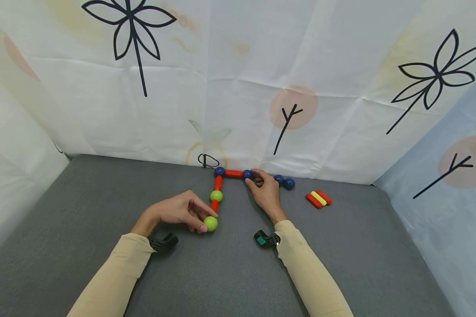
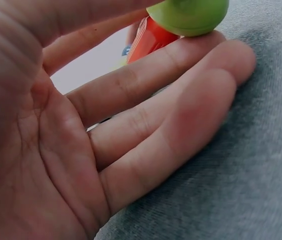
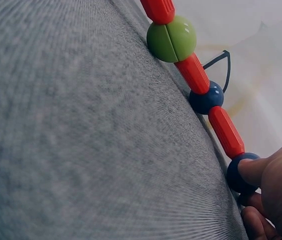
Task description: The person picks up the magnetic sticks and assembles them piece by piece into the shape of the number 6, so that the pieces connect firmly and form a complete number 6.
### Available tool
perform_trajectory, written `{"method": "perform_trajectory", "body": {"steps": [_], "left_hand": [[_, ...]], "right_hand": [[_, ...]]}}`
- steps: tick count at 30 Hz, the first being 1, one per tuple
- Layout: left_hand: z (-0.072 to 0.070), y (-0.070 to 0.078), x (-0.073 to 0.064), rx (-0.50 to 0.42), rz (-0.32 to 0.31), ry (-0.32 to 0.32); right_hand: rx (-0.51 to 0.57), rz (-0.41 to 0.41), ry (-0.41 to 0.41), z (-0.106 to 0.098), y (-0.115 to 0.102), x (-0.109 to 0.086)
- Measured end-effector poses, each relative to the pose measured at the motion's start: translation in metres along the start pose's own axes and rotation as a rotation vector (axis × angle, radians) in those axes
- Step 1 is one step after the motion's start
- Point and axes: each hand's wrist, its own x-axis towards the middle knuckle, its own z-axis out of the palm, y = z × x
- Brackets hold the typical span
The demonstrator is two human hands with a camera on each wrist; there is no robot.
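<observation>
A chain of balls and red rods lies on the grey table, bent at a dark blue corner ball (image 1: 220,172). My left hand (image 1: 182,210) pinches the green end ball (image 1: 210,223) between thumb and fingers; a red rod (image 2: 153,42) joins it in the left wrist view. Further along the chain sits a second green ball (image 1: 216,196). My right hand (image 1: 266,192) pinches the blue ball (image 1: 247,175) at the other end, its thumb on the ball in the right wrist view. A red rod (image 3: 226,131) runs from that ball to the corner ball.
Two loose blue balls (image 1: 289,183) lie just right of my right hand. Beyond them, two red rods (image 1: 314,200) flank a yellow-green rod (image 1: 318,198). A patterned white cloth (image 1: 242,123) rises along the table's back edge.
</observation>
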Motion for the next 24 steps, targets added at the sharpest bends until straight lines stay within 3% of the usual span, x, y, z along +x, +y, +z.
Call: {"method": "perform_trajectory", "body": {"steps": [24], "left_hand": [[0.01,0.002,0.012,0.167,-0.012,0.005]], "right_hand": [[-0.004,0.027,-0.013,0.0,0.001,0.001]]}}
